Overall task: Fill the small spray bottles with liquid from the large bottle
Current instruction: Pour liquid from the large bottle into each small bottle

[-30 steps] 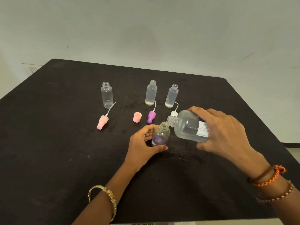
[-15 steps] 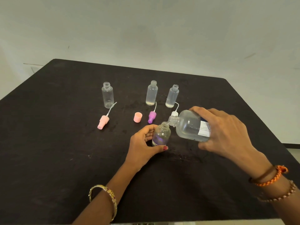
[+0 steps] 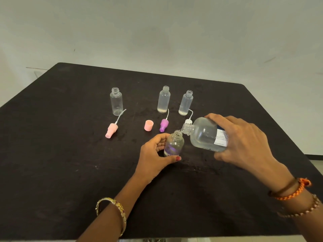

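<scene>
The clear large bottle [image 3: 204, 135] lies tilted, its open mouth at the open neck of an upright small spray bottle [image 3: 173, 144]; three uncapped small bottles [image 3: 163, 100] stand behind.

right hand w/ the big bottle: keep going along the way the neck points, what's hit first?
The right hand tips the large bottle neck-first down and left. First in line, probably, is the open mouth of the small bottle held by the left hand; the remaining gap is unclear.

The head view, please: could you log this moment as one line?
step: pouring | left hand: holds small bottle upright on table | right hand: tips large bottle, mouths meeting | three open bottles behind
</scene>
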